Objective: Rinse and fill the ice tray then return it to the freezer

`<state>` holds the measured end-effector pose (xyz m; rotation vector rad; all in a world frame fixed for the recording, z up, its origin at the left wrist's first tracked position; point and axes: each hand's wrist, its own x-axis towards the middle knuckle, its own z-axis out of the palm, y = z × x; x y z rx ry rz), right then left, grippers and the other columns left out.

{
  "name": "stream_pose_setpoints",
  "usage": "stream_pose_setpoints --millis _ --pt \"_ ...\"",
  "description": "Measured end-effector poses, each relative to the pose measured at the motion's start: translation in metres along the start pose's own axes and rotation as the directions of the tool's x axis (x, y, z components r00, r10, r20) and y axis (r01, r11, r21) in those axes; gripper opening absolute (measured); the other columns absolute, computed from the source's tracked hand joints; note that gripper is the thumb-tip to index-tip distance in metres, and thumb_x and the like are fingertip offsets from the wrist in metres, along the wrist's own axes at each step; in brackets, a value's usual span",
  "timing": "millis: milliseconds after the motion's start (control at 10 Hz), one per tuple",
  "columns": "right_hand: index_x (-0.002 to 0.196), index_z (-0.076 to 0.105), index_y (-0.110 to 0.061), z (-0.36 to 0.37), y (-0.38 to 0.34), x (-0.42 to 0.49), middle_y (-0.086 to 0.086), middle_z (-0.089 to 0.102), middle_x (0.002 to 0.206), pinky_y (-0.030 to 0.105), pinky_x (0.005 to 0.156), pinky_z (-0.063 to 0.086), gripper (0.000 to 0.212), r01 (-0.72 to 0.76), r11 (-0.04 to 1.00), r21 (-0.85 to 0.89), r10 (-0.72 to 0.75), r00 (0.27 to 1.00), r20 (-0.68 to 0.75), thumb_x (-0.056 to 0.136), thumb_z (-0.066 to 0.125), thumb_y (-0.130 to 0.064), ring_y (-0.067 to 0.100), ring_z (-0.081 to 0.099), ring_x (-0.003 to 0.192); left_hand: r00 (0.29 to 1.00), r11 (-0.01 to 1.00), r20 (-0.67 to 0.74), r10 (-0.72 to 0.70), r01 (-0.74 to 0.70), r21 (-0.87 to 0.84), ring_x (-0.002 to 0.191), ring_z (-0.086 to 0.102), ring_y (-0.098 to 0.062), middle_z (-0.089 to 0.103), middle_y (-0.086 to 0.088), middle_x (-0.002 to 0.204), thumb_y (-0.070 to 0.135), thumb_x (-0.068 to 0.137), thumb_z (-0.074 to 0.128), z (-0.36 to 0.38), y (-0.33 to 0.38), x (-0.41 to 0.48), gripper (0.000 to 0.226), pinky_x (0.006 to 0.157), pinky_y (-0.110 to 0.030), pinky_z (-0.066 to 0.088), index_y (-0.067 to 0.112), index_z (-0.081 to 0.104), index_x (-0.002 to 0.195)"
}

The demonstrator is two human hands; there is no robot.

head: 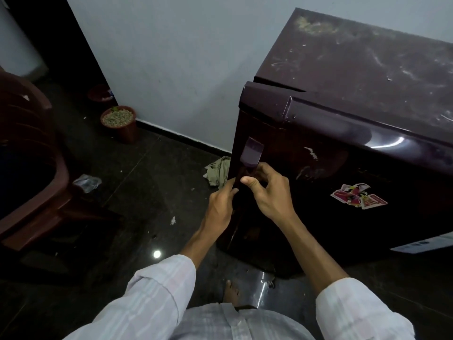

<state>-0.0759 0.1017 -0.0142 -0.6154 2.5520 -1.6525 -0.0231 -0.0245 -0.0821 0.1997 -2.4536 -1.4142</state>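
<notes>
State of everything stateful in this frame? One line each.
fridge door: looks slightly ajar, narrow gap at its top on the handle side
left hand: grips the fridge door's edge
right hand: fingers curled at the fridge door just below the handle
plant pot: upright on the floor by the wall
cloth: crumpled on the floor
ice tray: not in view

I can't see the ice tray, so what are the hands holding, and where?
The fridge door, with both hands: the left hand curls round its side edge, and the right hand grips just below the handle.
</notes>
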Motion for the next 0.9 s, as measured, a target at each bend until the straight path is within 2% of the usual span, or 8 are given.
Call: stream_pose_setpoints --millis 100,200,400,500,600,700,800,900 --pt "0.117 0.066 -0.016 0.0 0.003 0.001 -0.015 0.071 0.104 0.012 0.088 0.049 0.029 -0.001 1.0 0.021 0.001 1.0 0.006 0.089 0.072 -0.019 -0.005 0.065 0.101 1.0 1.0 -0.017 0.017 -0.018 -0.019 0.084 0.06 -0.002 0.067 -0.005 0.099 0.0 0.102 0.046 0.002 -0.001 0.0 0.032 0.071 0.004 0.039 -0.002 0.059 0.131" --pt "0.117 0.065 -0.017 0.002 0.004 -0.001 -0.016 0.07 0.104 0.012 0.087 0.049 0.028 -0.009 0.999 0.035 0.009 1.0 -0.016 0.089 0.071 -0.018 -0.005 0.065 0.101 1.0 0.999 -0.02 0.019 -0.019 -0.027 0.085 0.061 -0.004 0.063 0.003 0.099 0.001 0.102 0.047 0.004 -0.001 -0.002 0.033 0.069 0.002 0.04 0.002 0.058 0.133" --pt "0.119 0.066 -0.013 0.014 -0.002 -0.012 -0.012 0.072 0.104 0.014 0.086 0.051 0.028 -0.004 1.0 0.017 0.007 0.989 -0.15 0.091 0.069 -0.02 -0.005 0.067 0.099 0.998 1.0 0.049 0.026 -0.026 -0.015 0.088 0.068 -0.02 0.068 -0.005 0.1 0.006 0.104 0.045 -0.004 -0.002 -0.002 0.031 0.067 -0.001 0.041 0.002 0.057 0.133" --pt "0.118 0.067 -0.013 0.024 -0.004 -0.024 -0.018 0.069 0.099 0.008 0.082 0.049 0.025 -0.006 1.0 -0.03 -0.002 0.972 -0.233 0.094 0.066 -0.016 -0.009 0.066 0.095 0.992 0.997 0.108 0.069 -0.071 0.016 0.115 0.064 -0.024 0.066 -0.011 0.127 0.016 0.104 0.046 -0.009 -0.003 -0.001 0.037 0.09 -0.016 0.049 0.007 0.05 0.14" --pt "0.122 0.064 -0.011 0.036 -0.002 -0.044 -0.012 0.067 0.105 0.009 0.083 0.049 0.026 -0.023 0.994 -0.108 -0.01 0.955 -0.295 0.097 0.062 -0.016 -0.01 0.062 0.098 0.981 0.98 0.153 0.121 -0.142 0.137 0.135 0.05 -0.024 0.05 -0.011 0.149 0.03 0.104 0.044 -0.013 -0.009 -0.009 0.055 0.104 -0.04 0.049 0.012 0.033 0.154" --pt "0.129 0.058 -0.014 0.044 0.004 -0.073 -0.001 0.062 0.125 0.023 0.095 0.05 0.034 -0.084 0.923 -0.376 -0.047 0.944 -0.326 0.1 0.055 -0.031 0.005 0.053 0.118 0.979 0.941 0.137 0.149 -0.183 0.285 0.147 0.035 -0.027 0.032 -0.015 0.16 0.039 0.103 0.036 -0.021 -0.004 -0.025 0.066 0.11 -0.039 0.045 0.007 0.02 0.158" --pt "0.139 0.048 -0.012 0.047 0.006 -0.101 0.004 0.051 0.14 0.028 0.1 0.048 0.048 -0.105 0.792 -0.601 -0.116 0.941 -0.317 0.1 0.049 -0.04 0.016 0.042 0.133 0.957 0.879 0.139 0.255 -0.289 0.38 0.152 0.021 -0.03 0.022 -0.018 0.164 0.042 0.102 0.026 -0.028 0.0 -0.041 0.069 0.118 -0.042 0.035 0.003 0.014 0.158" --pt "0.148 0.035 -0.007 0.045 0.003 -0.112 0.012 0.037 0.154 0.038 0.108 0.042 0.06 -0.167 0.657 -0.735 -0.073 0.957 -0.282 0.103 0.038 -0.047 0.024 0.03 0.145 0.914 0.779 0.214 0.346 -0.406 0.478 0.152 0.02 -0.032 0.023 -0.02 0.163 0.037 0.103 0.03 -0.032 0.002 -0.046 0.066 0.12 -0.045 0.033 0.0 0.019 0.156"
